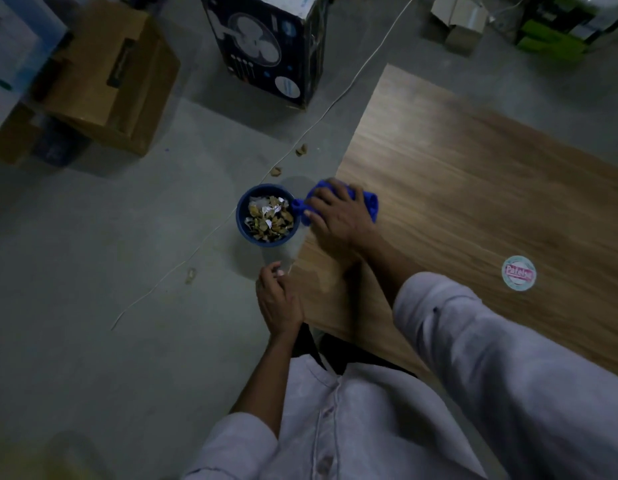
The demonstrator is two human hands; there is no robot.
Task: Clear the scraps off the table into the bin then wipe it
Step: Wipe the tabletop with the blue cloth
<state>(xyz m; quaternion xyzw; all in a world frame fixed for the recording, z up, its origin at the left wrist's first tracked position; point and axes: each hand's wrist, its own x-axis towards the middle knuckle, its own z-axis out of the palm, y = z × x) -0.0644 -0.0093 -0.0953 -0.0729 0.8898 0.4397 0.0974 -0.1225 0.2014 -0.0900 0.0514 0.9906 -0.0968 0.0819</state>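
Right hand (338, 216) presses blue cloth (368, 202), fingers flat, on the surface (474, 188) edge just beside the bin (241, 220) — likely wiping toward it; scraps (267, 220) inside bin. Left hand (278, 299) near bin, fingers curled — holding anything, cannot tell

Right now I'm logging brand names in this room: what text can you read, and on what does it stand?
"Patel", followed by a letter or two too blurred to read: round sticker on the wooden table.
Fan box: print too blurred to read.
Cardboard box: dark label, unreadable.
Green boxes: no legible text.
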